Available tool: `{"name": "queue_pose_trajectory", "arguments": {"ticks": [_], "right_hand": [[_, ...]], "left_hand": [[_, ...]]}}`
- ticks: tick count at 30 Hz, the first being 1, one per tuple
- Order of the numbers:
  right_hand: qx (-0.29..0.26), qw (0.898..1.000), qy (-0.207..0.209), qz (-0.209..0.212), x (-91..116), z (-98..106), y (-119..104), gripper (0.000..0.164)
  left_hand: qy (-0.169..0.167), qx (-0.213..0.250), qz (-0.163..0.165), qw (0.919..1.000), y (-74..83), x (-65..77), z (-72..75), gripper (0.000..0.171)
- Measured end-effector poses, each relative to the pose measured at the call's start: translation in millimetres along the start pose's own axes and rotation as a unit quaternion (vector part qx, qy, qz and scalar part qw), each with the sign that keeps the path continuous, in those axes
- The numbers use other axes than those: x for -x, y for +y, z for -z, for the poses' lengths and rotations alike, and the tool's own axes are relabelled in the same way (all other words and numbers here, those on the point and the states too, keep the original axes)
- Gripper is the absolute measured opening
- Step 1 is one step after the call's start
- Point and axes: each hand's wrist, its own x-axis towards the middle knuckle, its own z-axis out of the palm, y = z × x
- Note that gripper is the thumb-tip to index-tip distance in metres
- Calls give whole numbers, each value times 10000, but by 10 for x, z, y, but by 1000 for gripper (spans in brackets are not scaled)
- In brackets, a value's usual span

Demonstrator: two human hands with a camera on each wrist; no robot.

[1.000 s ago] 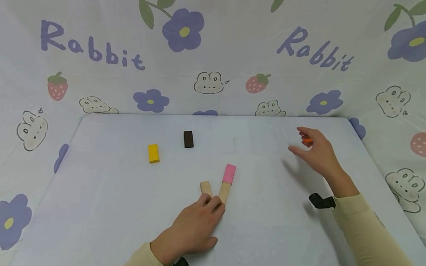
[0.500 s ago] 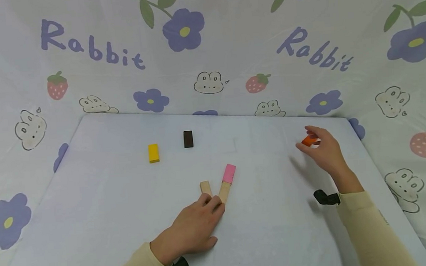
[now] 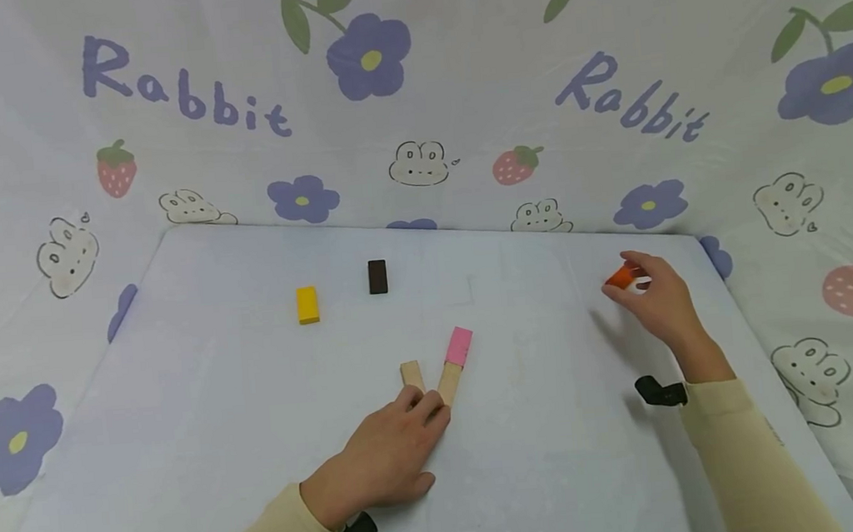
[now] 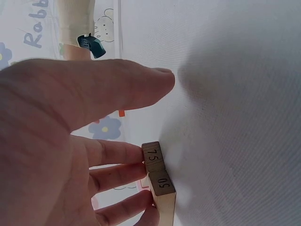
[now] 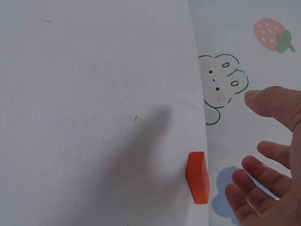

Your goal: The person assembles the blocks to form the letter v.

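Observation:
My left hand (image 3: pixel 389 453) touches two plain wooden blocks with its fingertips, its thumb held apart from them. The left wooden block (image 3: pixel 412 374) and the right wooden block (image 3: pixel 448 383) spread into a V, their near ends under the fingers. Printed digits show on the wooden end faces (image 4: pixel 162 183) in the left wrist view. A pink block (image 3: pixel 459 348) continues the line of the right one. At the far right, my right hand (image 3: pixel 658 302) is over an orange block (image 3: pixel 621 276), thumb and fingers parted. The right wrist view shows the orange block (image 5: pixel 198 179) on the table, apart from the fingers.
A yellow block (image 3: pixel 308 305) and a dark brown block (image 3: pixel 377 276) stand toward the back left of the white table (image 3: pixel 256 396). A patterned cloth (image 3: pixel 458 88) rises behind the table's back edge and hangs along its sides.
My right hand has shifted to the right, and more of the orange block shows between its thumb and fingers. The left hand and the wooden blocks have stayed still.

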Motion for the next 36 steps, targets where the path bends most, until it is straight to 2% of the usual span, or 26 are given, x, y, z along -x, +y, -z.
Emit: {"name": "queue_pose_trajectory", "arguments": {"ticks": [14, 28, 36], "right_hand": [[-62, 9991, -197, -362, -57, 33, 133, 77], [4, 9994, -173, -295, -170, 104, 218, 75], [-7, 9987, -286, -411, -184, 114, 265, 77]], "left_hand": [[-18, -14, -16, 10000, 13, -3, 4, 60], [0, 18, -15, 10000, -15, -8, 12, 60], [25, 0, -11, 10000, -13, -11, 33, 59]]}}
